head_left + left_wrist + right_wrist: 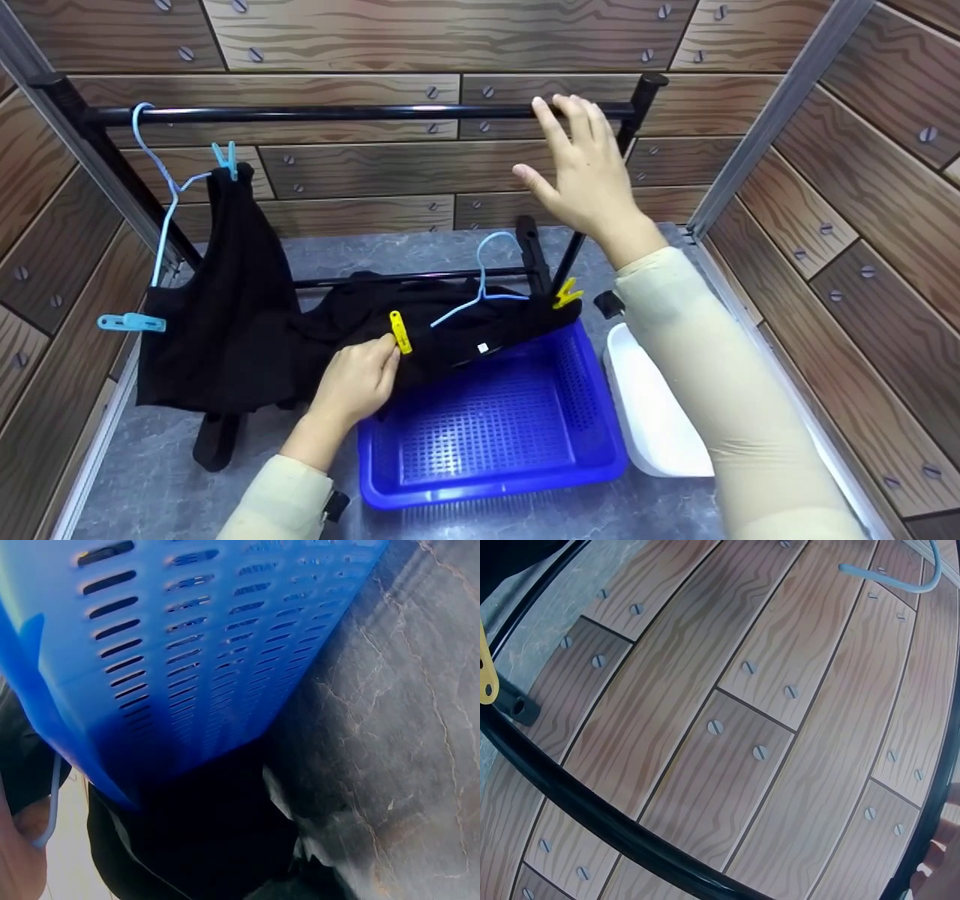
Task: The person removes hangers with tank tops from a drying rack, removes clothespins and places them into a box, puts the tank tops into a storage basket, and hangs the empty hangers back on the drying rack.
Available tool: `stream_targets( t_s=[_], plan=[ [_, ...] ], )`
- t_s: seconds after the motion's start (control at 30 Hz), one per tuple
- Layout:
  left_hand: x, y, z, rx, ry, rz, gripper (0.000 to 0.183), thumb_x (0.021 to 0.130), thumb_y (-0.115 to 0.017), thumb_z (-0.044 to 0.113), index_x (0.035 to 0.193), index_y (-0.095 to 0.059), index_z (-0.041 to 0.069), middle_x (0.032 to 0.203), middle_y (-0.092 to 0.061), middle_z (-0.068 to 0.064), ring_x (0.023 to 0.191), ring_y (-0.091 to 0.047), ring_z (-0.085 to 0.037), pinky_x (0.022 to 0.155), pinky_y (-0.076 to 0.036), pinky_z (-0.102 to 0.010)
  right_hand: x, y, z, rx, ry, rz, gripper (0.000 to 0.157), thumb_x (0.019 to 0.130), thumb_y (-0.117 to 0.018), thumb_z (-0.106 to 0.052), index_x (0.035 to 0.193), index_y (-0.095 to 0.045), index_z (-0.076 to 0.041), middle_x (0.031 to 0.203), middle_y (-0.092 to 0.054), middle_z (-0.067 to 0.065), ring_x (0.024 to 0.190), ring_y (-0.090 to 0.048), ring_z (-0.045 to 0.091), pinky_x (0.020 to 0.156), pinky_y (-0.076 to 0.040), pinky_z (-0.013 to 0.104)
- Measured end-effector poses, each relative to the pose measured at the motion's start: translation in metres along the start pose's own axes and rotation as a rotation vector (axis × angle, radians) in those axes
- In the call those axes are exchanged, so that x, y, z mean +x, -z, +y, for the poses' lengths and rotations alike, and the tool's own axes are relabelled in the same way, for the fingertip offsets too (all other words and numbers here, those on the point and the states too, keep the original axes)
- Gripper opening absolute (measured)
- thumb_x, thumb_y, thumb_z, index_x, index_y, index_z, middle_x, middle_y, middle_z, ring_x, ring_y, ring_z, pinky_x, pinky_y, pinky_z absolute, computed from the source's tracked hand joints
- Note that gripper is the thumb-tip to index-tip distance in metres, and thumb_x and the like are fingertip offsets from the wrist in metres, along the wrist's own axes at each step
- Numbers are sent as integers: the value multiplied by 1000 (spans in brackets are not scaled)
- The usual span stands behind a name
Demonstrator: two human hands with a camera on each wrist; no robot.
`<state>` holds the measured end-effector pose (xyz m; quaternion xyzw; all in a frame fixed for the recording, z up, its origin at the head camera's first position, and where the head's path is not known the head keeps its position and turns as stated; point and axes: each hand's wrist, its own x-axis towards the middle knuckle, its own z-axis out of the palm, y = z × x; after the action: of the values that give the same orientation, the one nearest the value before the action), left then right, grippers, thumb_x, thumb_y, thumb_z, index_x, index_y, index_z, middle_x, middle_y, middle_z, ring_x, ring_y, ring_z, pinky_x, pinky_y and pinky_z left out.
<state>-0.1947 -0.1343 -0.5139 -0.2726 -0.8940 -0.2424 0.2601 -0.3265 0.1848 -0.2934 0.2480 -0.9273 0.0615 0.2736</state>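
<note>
The left hand [358, 381] is pinching the black garment [442, 341] beside the left yellow clip [400, 332], its fingers curled and clamped on the cloth. This garment is draping along the blue basket's [495, 491] far edge, and the right yellow clip [568, 293] is gripping its far end. Its pale-blue hanger [482, 289] is sitting well below the rail [337, 113]. Near the rail's right end the right hand [589, 165] is hovering, fingers apart, holding nothing; I cannot tell whether they are touching the bar. Near the left end, another hanger [175, 189] is carrying another garment [225, 322]. The step in hand seems to be preparing the lower hanger; the next move is probably calling for lifting its hook over the rail.
</note>
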Motion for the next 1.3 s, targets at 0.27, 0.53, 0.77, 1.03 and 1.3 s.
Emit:
stream_targets(
  t_s=[0.27,0.53,0.77,1.03,1.3],
  plan=[
    [-1,1,-1,-7,23,-16,22,97,-56,13,77,-46,12,62,-40,3,52,-47,-23,49,-42,-44,0,1,1,43,-1,10,76,99,-47,-57,159,-25,-15,157,-27,16,149,-18,35,122,-6,42],
    [0,1,0,-5,39,-7,23,97,-56,13,76,-47,13,63,-40,2,53,-44,-22,49,-41,-43,-1,2,1,92,-5,40,75,100,-43,-59,159,-27,-15,159,-24,16,150,-16,32,122,-5,39],
    [-1,1,1,5,46,-8,23,96,-57,13,76,-46,12,63,-42,1,52,-46,-25,49,-41,-44,-9,5,2,152,4,52,73,100,-51,-51,156,-32,-9,157,-28,15,148,-19,32,122,-10,41],
    [-4,0,1,40,42,37,23,96,-55,14,75,-44,11,63,-41,-2,51,-46,-29,47,-39,-44,-23,1,3,201,24,77,68,100,-53,-48,153,-39,-8,154,-33,16,144,-27,34,119,-21,45],
    [-5,0,3,47,53,56,23,96,-55,14,76,-45,10,64,-41,-2,52,-45,-28,47,-40,-44,-33,-5,7,210,19,85,65,100,-53,-46,152,-41,-9,154,-34,17,143,-28,36,118,-21,48]
  ],
)
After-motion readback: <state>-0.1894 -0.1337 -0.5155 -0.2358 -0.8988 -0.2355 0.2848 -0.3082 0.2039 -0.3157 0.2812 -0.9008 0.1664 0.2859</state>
